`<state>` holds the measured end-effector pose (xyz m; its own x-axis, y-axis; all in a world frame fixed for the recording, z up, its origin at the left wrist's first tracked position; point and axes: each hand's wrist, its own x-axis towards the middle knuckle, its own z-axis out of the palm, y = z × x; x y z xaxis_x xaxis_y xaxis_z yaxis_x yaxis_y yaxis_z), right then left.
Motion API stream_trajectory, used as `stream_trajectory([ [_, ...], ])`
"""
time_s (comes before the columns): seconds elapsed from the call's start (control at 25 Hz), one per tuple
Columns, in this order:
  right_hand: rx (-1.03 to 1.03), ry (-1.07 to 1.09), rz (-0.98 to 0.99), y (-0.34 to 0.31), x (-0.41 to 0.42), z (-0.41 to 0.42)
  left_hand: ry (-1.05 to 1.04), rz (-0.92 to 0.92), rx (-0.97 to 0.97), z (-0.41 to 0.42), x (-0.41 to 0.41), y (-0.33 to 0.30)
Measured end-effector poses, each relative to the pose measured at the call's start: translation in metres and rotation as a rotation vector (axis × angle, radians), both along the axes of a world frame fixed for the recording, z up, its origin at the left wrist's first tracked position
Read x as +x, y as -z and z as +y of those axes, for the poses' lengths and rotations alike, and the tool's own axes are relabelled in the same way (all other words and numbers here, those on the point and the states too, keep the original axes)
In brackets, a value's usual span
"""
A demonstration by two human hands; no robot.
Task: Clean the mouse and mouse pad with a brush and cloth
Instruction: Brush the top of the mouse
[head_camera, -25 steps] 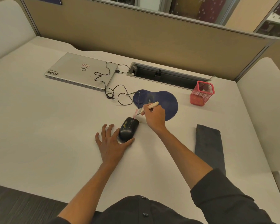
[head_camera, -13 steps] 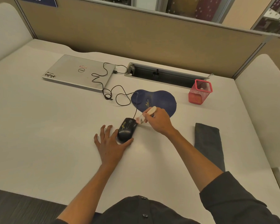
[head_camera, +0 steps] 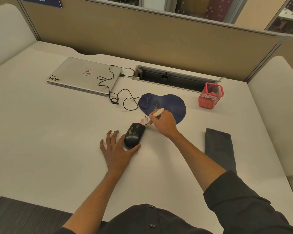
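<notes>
Beside the mouse pad (head_camera: 169, 105), on its near-left, lay the mouse (head_camera: 134, 135), steadied by the flat, spread-fingered left hand (head_camera: 116, 149); right hand (head_camera: 163, 123) pinched the brush (head_camera: 155, 114); risk: a hard stroke skidding the loosely braced mouse against its cable (head_camera: 118, 98).

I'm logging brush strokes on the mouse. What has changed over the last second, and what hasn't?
The right hand swept the brush back and forth at the front end of the mouse: nearer half a second ago, now drawn slightly back. It grips the brush throughout. The left hand steadies the mouse as before; mouse pad and cloth lie unmoved.
</notes>
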<state>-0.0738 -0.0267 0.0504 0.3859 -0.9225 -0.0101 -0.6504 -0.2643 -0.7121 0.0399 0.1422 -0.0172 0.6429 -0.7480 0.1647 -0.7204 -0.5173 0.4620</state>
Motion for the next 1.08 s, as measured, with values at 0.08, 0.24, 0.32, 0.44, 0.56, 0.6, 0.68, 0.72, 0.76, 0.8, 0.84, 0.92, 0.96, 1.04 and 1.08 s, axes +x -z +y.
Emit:
stream_trajectory([
  [0.08,-0.001,0.016,-0.039,-0.004,0.002,0.002,0.002,0.0,0.003,0.0,0.0,0.0],
  [0.24,-0.02,-0.078,-0.039,-0.01,0.009,0.008,0.002,0.001,-0.003,0.0,0.0,0.001],
  [0.32,-0.045,-0.05,0.01,-0.009,0.01,0.008,0.002,-0.006,-0.011,0.0,0.0,0.001],
  [0.44,-0.089,0.116,-0.001,-0.01,0.011,0.008,-0.004,0.0,-0.009,-0.001,0.0,-0.001],
  [0.56,-0.053,0.131,-0.014,-0.013,0.014,0.007,-0.006,0.004,-0.006,0.0,0.0,-0.002],
  [0.6,-0.016,0.104,0.001,-0.011,0.015,0.006,-0.003,0.003,-0.005,0.0,0.0,-0.002],
  [0.68,0.054,0.068,0.018,-0.009,0.014,0.005,0.001,0.011,0.002,0.0,0.0,-0.002],
  [0.72,0.078,0.058,0.02,-0.011,0.015,0.003,0.001,0.012,0.003,0.0,0.0,-0.001],
  [0.76,0.099,0.047,0.017,-0.014,0.016,0.0,0.0,0.009,0.004,0.0,0.0,-0.001],
  [0.8,0.117,0.041,0.006,-0.018,0.016,-0.003,0.001,0.006,0.005,0.0,0.001,-0.001],
  [0.84,0.13,0.048,-0.012,-0.021,0.017,-0.005,0.002,0.003,0.006,0.001,0.001,0.0],
  [0.92,0.103,0.081,-0.022,-0.024,0.016,-0.005,0.002,0.002,0.009,0.0,0.001,0.0],
  [0.96,0.087,0.084,0.001,-0.023,0.016,-0.004,-0.001,-0.001,0.009,0.0,0.001,0.0],
  [1.04,0.093,0.033,0.049,-0.018,0.016,-0.001,-0.002,0.0,0.008,-0.001,0.0,0.0],
  [1.08,0.105,-0.003,0.059,-0.018,0.016,0.0,-0.002,0.004,0.006,-0.001,0.0,0.0],
])
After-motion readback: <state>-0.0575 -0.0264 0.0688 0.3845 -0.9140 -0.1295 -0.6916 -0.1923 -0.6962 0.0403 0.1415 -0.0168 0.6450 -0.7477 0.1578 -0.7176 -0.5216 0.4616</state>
